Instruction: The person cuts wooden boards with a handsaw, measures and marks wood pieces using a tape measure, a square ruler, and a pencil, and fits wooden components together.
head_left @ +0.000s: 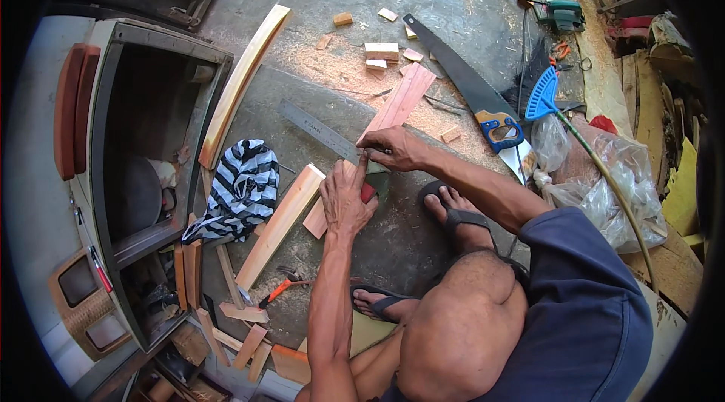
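A pinkish wooden board point(399, 104) lies slanting on the floor in front of me, its middle hidden under my hands. Across it rests a try square, its metal blade point(321, 130) pointing to the far left. My left hand point(347, 202) is wrapped over the square's handle end, where a bit of red point(368, 192) shows beside the fingers. Close to the blade's near end, my right hand point(393, 150) has its fingertips pinched together over the board. Whatever sits in that pinch is too small to make out. The two hands almost touch.
A handsaw point(468, 81) lies to the right, near a blue rake head point(541, 92) and plastic bags point(596, 190). Left are a striped cloth point(243, 187), a long plank point(279, 224), a hammer point(283, 285) and an open cabinet point(162, 123). Wood offcuts point(381, 51) lie ahead; a green power tool point(565, 15) stands farther back.
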`<state>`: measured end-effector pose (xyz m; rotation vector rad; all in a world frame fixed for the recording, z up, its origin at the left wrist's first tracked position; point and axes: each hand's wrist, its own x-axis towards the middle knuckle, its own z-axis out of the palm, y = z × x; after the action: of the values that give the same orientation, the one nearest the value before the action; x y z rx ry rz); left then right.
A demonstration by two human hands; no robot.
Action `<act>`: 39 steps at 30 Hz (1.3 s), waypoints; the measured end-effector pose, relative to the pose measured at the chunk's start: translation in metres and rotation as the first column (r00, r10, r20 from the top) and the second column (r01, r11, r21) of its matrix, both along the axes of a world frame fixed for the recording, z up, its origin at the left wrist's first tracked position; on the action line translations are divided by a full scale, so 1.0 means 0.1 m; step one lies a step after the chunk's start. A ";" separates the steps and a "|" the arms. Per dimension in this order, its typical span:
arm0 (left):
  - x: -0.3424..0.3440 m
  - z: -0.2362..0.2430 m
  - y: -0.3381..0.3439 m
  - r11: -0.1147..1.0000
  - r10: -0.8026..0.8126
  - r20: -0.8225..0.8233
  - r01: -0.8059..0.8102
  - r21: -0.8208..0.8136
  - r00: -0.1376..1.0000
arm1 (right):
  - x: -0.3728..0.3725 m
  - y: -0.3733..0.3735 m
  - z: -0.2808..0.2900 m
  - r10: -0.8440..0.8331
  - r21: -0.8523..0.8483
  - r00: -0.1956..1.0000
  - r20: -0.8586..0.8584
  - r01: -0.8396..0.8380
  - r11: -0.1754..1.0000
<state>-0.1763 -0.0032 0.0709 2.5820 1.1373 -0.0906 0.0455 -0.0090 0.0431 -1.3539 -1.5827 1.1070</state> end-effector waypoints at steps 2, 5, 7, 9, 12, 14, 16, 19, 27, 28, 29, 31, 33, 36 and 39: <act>0.01 0.03 0.01 0.999 0.015 -0.007 -0.015 -0.036 1.000 | 0.00 -0.01 -0.01 -0.010 -0.013 1.000 0.016 0.011 1.000; 0.03 0.04 -0.01 0.999 0.023 -0.033 -0.024 -0.031 0.999 | -0.01 -0.04 0.00 -0.071 -0.041 0.997 -0.037 0.069 0.997; 0.03 0.02 -0.01 0.999 0.031 -0.014 -0.031 -0.024 0.999 | -0.02 -0.05 0.01 -0.073 -0.046 0.996 -0.049 0.071 0.996; 0.00 0.00 -0.02 0.999 0.038 0.005 -0.038 -0.016 0.999 | -0.03 -0.05 0.03 -0.076 -0.051 0.995 -0.060 0.073 0.996; -0.01 -0.04 -0.03 0.999 0.033 0.054 -0.034 0.016 0.998 | -0.03 -0.01 0.01 -0.054 -0.051 0.998 -0.024 0.053 0.997; -0.02 -0.04 -0.04 1.000 0.028 0.069 -0.028 0.002 0.997 | -0.03 -0.01 0.02 -0.013 -0.070 0.999 0.040 0.016 0.997; -0.01 -0.05 -0.03 0.999 0.032 0.073 -0.032 -0.007 0.997 | -0.02 -0.01 0.04 -0.005 -0.068 0.999 0.051 0.008 0.998; -0.03 -0.06 -0.02 0.999 0.036 0.097 -0.035 -0.013 0.995 | -0.02 0.00 0.09 0.010 -0.096 0.998 0.061 -0.005 0.995; -0.01 -0.06 -0.02 0.998 0.054 0.149 -0.050 -0.035 0.987 | -0.02 -0.03 0.07 0.015 -0.046 0.997 0.079 -0.012 0.999; -0.01 -0.06 -0.02 0.997 0.060 0.151 -0.053 -0.047 0.987 | -0.02 -0.02 0.08 0.009 -0.040 0.996 0.092 -0.005 0.999; 0.00 -0.06 -0.02 0.997 0.064 0.154 -0.056 -0.059 0.986 | -0.02 -0.01 0.08 0.001 -0.034 0.994 0.105 0.002 0.999; -0.02 -0.08 0.02 0.997 0.067 0.140 -0.063 -0.037 0.988 | 0.01 0.01 0.12 0.058 -0.073 0.988 0.142 -0.048 0.996; -0.06 -0.08 -0.01 0.998 0.069 0.122 -0.069 -0.008 0.990 | 0.06 -0.04 0.22 0.113 -0.108 0.978 0.174 -0.095 0.990; -0.11 -0.11 -0.01 0.997 0.072 0.130 -0.070 -0.022 0.989 | 0.12 -0.11 0.33 0.100 -0.160 0.965 0.242 -0.062 0.985; -0.01 -0.09 -0.03 0.998 0.056 0.137 -0.056 -0.005 0.989 | 0.04 0.00 0.24 -0.019 -0.015 0.994 0.105 0.021 1.000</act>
<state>-0.1778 -0.0062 0.0622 2.5095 1.1579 0.0980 0.0495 -0.0091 0.0675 -1.4563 -1.6342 1.0538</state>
